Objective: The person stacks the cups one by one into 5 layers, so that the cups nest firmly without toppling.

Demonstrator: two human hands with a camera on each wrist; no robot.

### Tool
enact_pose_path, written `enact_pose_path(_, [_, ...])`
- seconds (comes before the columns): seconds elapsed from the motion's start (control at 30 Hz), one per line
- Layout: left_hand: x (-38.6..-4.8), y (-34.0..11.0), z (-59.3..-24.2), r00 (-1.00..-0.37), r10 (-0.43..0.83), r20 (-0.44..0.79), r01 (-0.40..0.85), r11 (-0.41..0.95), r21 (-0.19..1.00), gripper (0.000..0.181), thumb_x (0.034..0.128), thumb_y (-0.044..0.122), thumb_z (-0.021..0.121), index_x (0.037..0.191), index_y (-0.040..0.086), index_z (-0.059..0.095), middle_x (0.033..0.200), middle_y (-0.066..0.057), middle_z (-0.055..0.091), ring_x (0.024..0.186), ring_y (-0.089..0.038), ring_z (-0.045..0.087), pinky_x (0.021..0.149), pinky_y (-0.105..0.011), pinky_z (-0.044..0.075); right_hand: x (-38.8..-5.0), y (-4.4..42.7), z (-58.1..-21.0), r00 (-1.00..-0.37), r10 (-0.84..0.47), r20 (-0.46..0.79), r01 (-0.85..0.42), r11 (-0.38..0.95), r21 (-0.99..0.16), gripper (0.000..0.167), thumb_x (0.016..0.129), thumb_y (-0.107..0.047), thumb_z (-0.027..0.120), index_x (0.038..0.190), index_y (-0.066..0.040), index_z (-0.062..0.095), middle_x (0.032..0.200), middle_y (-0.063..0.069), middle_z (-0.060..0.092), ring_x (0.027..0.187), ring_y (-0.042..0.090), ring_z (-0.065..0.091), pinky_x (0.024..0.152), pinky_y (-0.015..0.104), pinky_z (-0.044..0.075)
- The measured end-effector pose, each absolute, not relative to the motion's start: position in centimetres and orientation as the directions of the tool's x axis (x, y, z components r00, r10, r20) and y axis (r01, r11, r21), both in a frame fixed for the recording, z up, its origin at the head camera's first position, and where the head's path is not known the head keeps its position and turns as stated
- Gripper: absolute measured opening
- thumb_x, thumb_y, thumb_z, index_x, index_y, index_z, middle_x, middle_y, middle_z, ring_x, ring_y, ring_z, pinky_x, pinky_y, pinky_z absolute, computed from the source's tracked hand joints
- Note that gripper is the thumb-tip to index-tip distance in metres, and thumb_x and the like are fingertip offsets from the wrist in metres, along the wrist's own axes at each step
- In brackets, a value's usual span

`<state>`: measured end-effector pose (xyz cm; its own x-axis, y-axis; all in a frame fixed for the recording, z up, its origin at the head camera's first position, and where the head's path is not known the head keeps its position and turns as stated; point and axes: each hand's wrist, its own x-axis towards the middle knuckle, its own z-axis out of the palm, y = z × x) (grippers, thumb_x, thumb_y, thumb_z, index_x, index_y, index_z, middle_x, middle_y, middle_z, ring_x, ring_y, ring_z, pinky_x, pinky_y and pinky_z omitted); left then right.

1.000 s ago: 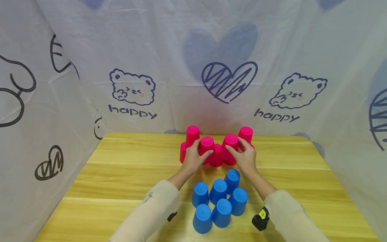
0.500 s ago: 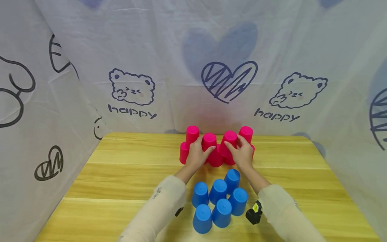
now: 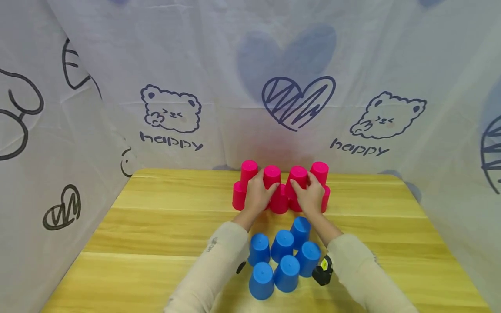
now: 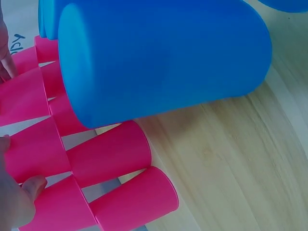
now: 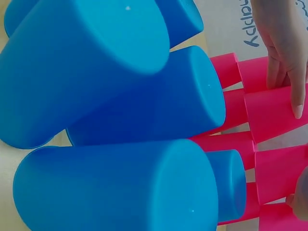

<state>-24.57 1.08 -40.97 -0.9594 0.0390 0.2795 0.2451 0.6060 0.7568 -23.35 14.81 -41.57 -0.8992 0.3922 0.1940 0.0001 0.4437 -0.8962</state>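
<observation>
At the far side of the desk [image 3: 156, 243], the fingers of the left hand [image 3: 256, 193] grip an inverted pink tapered plastic cup [image 3: 272, 175], second from left in an upper row of four. The fingers of the right hand [image 3: 312, 195] grip the third pink cup [image 3: 298, 175], also rim down. An end cup stands outside each hand: left end cup [image 3: 249, 170], right end cup [image 3: 319, 170]. Upper rims meet the bases of the lower pink row [image 3: 279, 202]. Nearer the person, between the cream sleeves [image 3: 207, 269], six inverted blue tapered plastic cups [image 3: 282, 246] stand grouped. Behind hangs white cloth [image 3: 231, 148] printed with bears, hearts and "happy".
</observation>
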Motion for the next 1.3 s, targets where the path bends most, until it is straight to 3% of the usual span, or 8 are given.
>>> enact_pose_path(0.5, [-24.4, 1.6, -41.0, -0.931, 0.010, 0.365, 0.263, 0.711, 0.652, 0.046, 0.0812, 0.019, 0.071, 0.120, 0.003, 0.052, 0.108, -0.012, 0.065, 0.100, -0.024, 0.064, 0.085, -0.034, 0.054, -23.3, 14.5, -40.9, -0.901, 0.390, 0.192, 0.027, 0.491, -0.871, 0.053, 0.085, -0.015, 0.067, 0.131, 0.000, 0.047, 0.126, 0.021, 0.056, 0.116, 0.037, 0.053, 0.096, 0.047, 0.047])
enact_pose_path(0.83, [-24.5, 1.5, -40.4, -0.935, 0.033, 0.353, 0.258, 0.746, 0.614, 0.052, 0.0819, 0.018, 0.070, 0.127, 0.002, 0.048, 0.114, -0.013, 0.062, 0.106, -0.025, 0.061, 0.089, -0.035, 0.052, -23.7, 14.4, -41.1, -0.900, 0.353, 0.255, -0.015, 0.560, -0.828, 0.054, 0.084, -0.014, 0.068, 0.131, 0.001, 0.048, 0.124, 0.021, 0.057, 0.114, 0.036, 0.055, 0.095, 0.046, 0.048])
enact_pose_path(1.3, [-24.4, 1.5, -39.9, -0.938, 0.038, 0.343, 0.251, 0.758, 0.602, 0.059, 0.0840, 0.012, 0.067, 0.135, -0.003, 0.042, 0.122, -0.016, 0.059, 0.112, -0.028, 0.059, 0.093, -0.035, 0.050, -23.9, 14.2, -40.7, -0.900, 0.354, 0.254, -0.020, 0.549, -0.836, 0.055, 0.084, -0.010, 0.067, 0.133, 0.002, 0.044, 0.126, 0.022, 0.056, 0.115, 0.037, 0.054, 0.096, 0.046, 0.047])
